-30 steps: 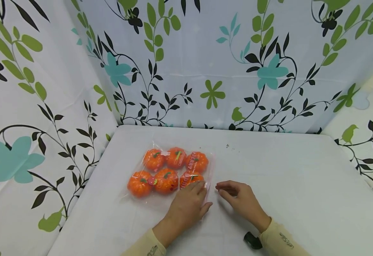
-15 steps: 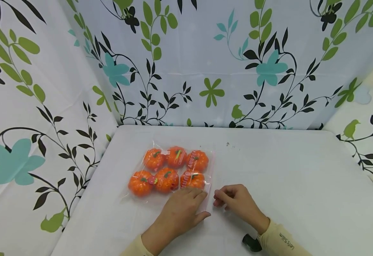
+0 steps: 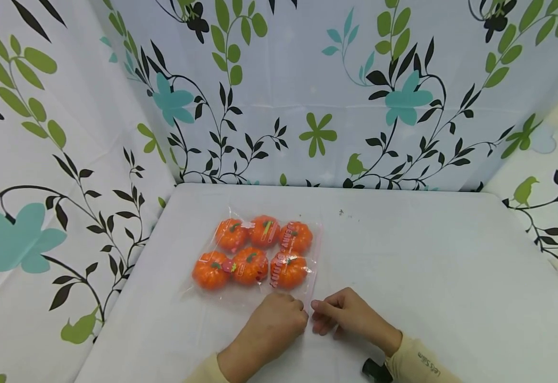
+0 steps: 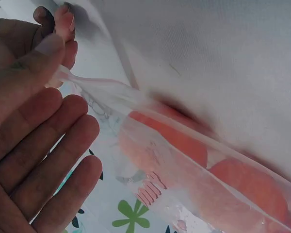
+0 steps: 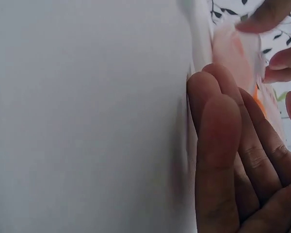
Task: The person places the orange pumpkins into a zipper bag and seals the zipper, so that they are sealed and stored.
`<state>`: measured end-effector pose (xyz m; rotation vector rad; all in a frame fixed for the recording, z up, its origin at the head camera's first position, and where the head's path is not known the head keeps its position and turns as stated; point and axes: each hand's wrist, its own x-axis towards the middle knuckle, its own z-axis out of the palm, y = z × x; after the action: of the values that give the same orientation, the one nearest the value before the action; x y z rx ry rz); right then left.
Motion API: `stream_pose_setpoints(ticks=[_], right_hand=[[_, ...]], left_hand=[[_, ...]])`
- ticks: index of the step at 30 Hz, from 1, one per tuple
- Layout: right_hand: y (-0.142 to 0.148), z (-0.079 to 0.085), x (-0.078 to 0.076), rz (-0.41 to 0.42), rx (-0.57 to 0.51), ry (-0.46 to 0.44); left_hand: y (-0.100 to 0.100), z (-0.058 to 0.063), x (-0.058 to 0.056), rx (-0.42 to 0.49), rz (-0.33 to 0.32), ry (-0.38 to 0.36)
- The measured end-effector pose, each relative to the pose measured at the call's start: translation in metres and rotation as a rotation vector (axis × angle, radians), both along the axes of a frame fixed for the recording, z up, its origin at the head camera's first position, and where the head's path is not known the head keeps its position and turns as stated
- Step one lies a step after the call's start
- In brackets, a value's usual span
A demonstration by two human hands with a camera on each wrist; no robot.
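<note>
A clear zip bag (image 3: 240,299) with pink lettering lies on the table, holding several small orange pumpkins (image 3: 250,266). My left hand (image 3: 275,323) is at the bag's near right corner. In the left wrist view, the thumb (image 4: 49,46) and index finger of that hand pinch the bag's corner, which is lifted a little, while the other fingers stay extended. Just right of the corner is my right hand (image 3: 350,314), low over the table. Its thumb (image 5: 218,131) lies alongside loosely bent fingers, with nothing seen between them.
The white table (image 3: 441,276) runs back to a patterned curtain (image 3: 279,96) with leaves and flowers, which also hangs at both sides. A dark object (image 3: 376,369) sits by the right sleeve. Small dark specks (image 3: 348,215) mark the tabletop behind.
My left hand has slid off the front right pumpkin toward the near corner of the bag and now pinches it. My right hand has come nearer and to the left, beside that corner.
</note>
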<state>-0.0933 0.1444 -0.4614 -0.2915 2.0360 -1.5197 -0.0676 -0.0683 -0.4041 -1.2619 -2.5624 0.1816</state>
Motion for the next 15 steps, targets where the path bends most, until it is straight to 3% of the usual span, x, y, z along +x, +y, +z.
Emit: stream_pose_setpoints(ticks=[6,15], right_hand=[[-0.008,-0.003,0.007,0.037,-0.102,-0.054],[-0.015,-0.007,0.012,-0.002,-0.147,-0.066]], left_hand=[[0.002,-0.006,0.005,-0.022,0.003,0.068],[0.004,-0.01,0.009,-0.017,0.011,0.083]])
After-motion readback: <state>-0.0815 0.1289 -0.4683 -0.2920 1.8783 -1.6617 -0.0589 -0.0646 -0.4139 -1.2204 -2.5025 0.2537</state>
